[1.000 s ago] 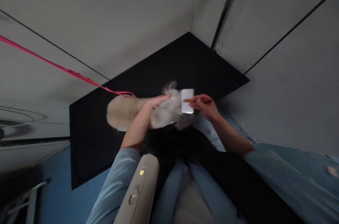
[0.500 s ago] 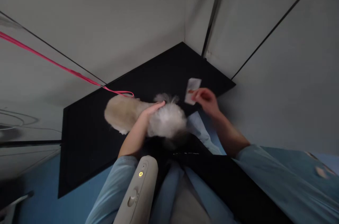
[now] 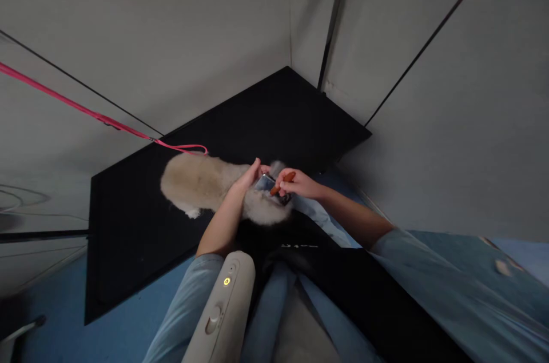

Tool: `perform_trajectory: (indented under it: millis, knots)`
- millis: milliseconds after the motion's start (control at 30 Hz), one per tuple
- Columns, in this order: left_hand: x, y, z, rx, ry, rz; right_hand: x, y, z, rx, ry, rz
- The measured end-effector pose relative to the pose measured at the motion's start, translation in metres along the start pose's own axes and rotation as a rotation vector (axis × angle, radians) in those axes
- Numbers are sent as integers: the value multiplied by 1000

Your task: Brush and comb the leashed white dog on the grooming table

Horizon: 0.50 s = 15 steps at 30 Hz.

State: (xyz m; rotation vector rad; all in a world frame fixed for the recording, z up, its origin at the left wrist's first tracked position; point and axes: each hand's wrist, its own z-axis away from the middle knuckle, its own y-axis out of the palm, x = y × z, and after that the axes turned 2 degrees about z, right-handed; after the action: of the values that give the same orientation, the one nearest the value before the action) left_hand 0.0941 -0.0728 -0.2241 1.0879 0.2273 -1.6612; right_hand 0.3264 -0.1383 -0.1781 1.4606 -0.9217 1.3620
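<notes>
Leash (image 3: 98, 117), pink, enters far left of both hands, slants down, loop end at upper edge of the furry animal (image 3: 193, 180). Blue floor (image 3: 120, 323) below, left of the left sleeve. Desk (image 3: 274, 117), black, spreads under the animal, extends beyond both hands on either side. Animal's tan body lies left of the left hand; paler, greyer fluffy end sits under and between the hands. Left sleeve (image 3: 189, 300), light blue, runs up toward the left hand. Pale device (image 3: 221, 311) with lit yellow button, below the left hand, beside that sleeve. Left hand (image 3: 246, 179) rests on the animal where tan meets grey, thumb up; fingers partly hidden, cannot tell whether they grip fur. Brush (image 3: 266, 182), flat silvery head, orange-brown handle: head just beside left fingers, against the grey fur; handle slants up into the right hand (image 3: 298, 184). Right hand closed around handle, fingers curled, just right of the animal's fluffy end. Black apron (image 3: 351, 288) below both hands, small white lettering, unreadable. Dark bar (image 3: 332, 26) rises against grey wall (image 3: 193, 20), above and right of right hand. Right sleeve (image 3: 429, 277), light blue, lower right of right hand.
</notes>
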Motion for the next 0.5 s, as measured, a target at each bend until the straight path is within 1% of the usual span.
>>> perform_trajectory:
  millis: [33, 100, 133, 167, 200, 233, 267, 300, 333, 367, 400, 433, 467, 500]
  knots:
    - [0, 0, -1, -19, 12, -11, -1, 0, -2, -80, 6, -5]
    - [-1, 0, -1, -63, 40, -23, -2, -4, -6, -420, -94, -10]
    - [-3, 1, -1, -84, 48, -27, -3, -5, -7, -557, -157, -7]
    - [-5, 3, 0, -104, 59, -30, -4, -4, -8, -598, -193, -2]
    - [-6, 5, 1, -137, 82, -37, -5, -1, -7, -539, -182, -2]
    - [-6, 8, 4, -202, 126, -53, -8, 4, -7, -418, -126, -12]
    - [-4, 12, 8, -311, 195, -86, -11, 8, -8, -287, -40, -34]
    - [-1, 16, 13, -451, 292, -142, -16, 9, -9, -195, 47, -59]
    - [5, 21, 20, -601, 405, -226, -20, 5, -12, -200, 108, -83]
    - [12, 26, 27, -738, 520, -344, -24, -3, -15, -298, 130, -100]
    - [21, 32, 33, -798, 615, -493, -27, -16, -18, -475, 105, -98]
    - [29, 38, 38, -771, 670, -663, -29, -32, -21, -625, 61, -67]
    - [37, 45, 40, -691, 674, -829, -32, -47, -21, -727, 26, -34]
    - [44, 52, 40, -650, 651, -972, -34, -60, -19, -759, 35, -19]
